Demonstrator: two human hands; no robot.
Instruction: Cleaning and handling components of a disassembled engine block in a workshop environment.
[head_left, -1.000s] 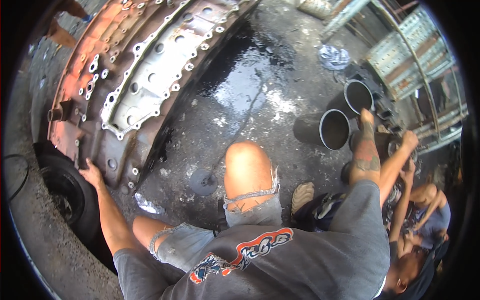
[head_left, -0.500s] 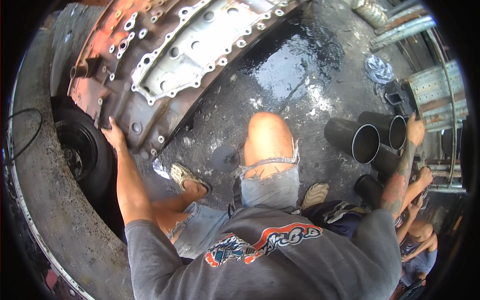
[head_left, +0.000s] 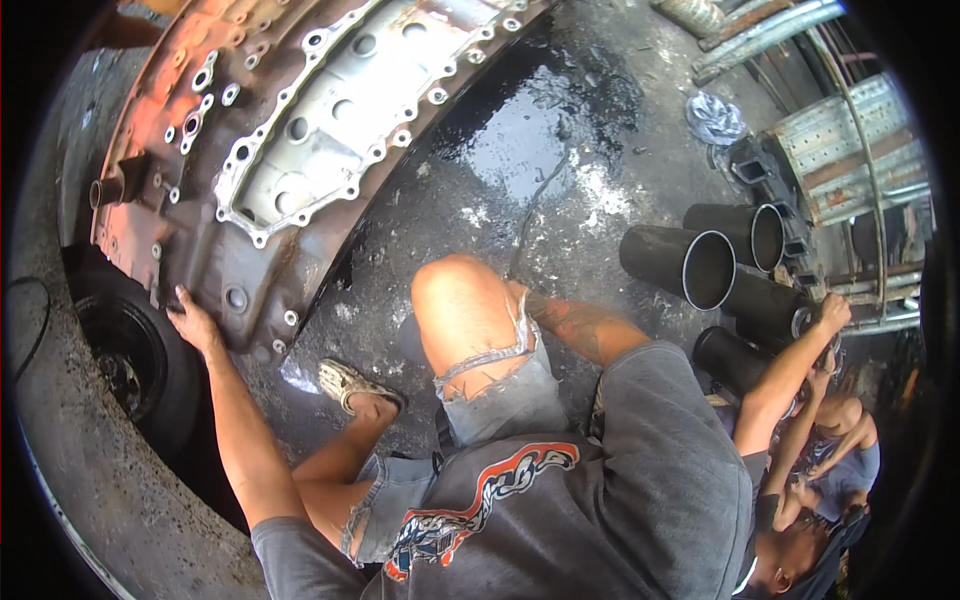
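A big rusty-orange engine block (head_left: 130,215) with bolt holes lies at the upper left, a bright metal opening with a scalloped flange (head_left: 285,190) on its face. My left hand (head_left: 196,325) rests against the block's near end, its visible fingers stretched out and apart. My right forearm reaches across behind my raised knee. The knee hides my right hand, so its fingers and anything in them cannot be seen. A dark round disc (head_left: 411,340) on the floor shows only in part beside that knee.
Several black cylinder liners (head_left: 665,262) lie at the right, near another person's hand (head_left: 833,312). A crumpled plastic bag (head_left: 715,118) and perforated metal plate (head_left: 845,150) are beyond. Dark oil (head_left: 600,100) wets the floor. A tyre (head_left: 170,370) sits left.
My right arm has swung from the liners at the right to behind my knee. My left hand stays at the block's end. The view has shifted, and the knee now covers most of the disc.
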